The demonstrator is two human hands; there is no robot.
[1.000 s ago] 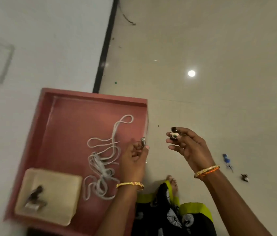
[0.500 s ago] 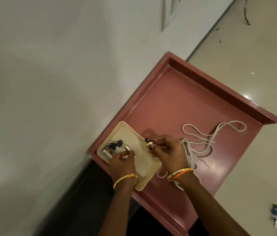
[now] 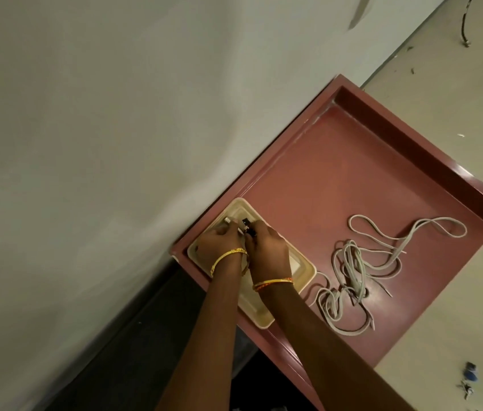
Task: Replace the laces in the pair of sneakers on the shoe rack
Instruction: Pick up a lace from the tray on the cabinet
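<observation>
Both of my hands are over a cream tray [image 3: 301,278] at the near-left corner of the red shoe rack top [image 3: 352,161]. My left hand [image 3: 219,243] has its fingers curled round a small silver piece [image 3: 229,220] at the tray's far end. My right hand [image 3: 268,250] pinches a small black piece [image 3: 247,227] just beside it. The two hands touch. A loose tangle of white laces [image 3: 361,262] lies on the rack top to the right of the tray. No sneakers are in view.
The rack stands against a pale wall [image 3: 101,143] on the left. Beige floor [image 3: 456,84] lies to the right, with small blue and dark bits [image 3: 470,378] on it at the lower right. A dark gap [image 3: 151,345] runs below the wall.
My view swung from the floor to the wall and rack. Both hands moved from beside the rack down into the cream tray, carrying the small pieces, and have come together there.
</observation>
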